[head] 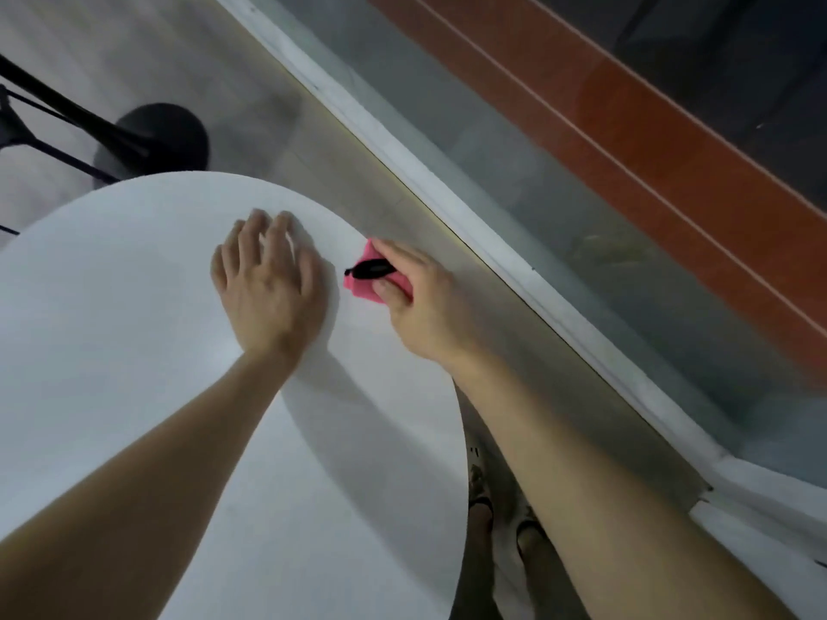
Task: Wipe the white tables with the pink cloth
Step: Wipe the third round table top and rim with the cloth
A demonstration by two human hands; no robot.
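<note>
- The left hand (273, 288) lies flat and released, palm down with the fingers straight and slightly spread, on the round white table top (134, 351), toward the table's far side at about 1 o'clock.
- The right hand (425, 302) is clenched round a folded bright pink cloth (358, 292) and a slim black pen-like object (371, 268) that lies across the cloth's top with its tip pointing left.
- The pink cloth sits at the table's rim at about 2 o'clock, just right of the left hand; cloth and left hand are apart.
- Off the table at 11 o'clock stands a round black stool seat (165, 136) on thin black legs.
- At 5 o'clock, below the rim, two feet in dark-strapped sandals (481, 507) stand on the floor.
- A white-framed glass panel (447, 190) runs diagonally from 12 to 4 o'clock, with a red-brown band (626, 140) beyond it.
</note>
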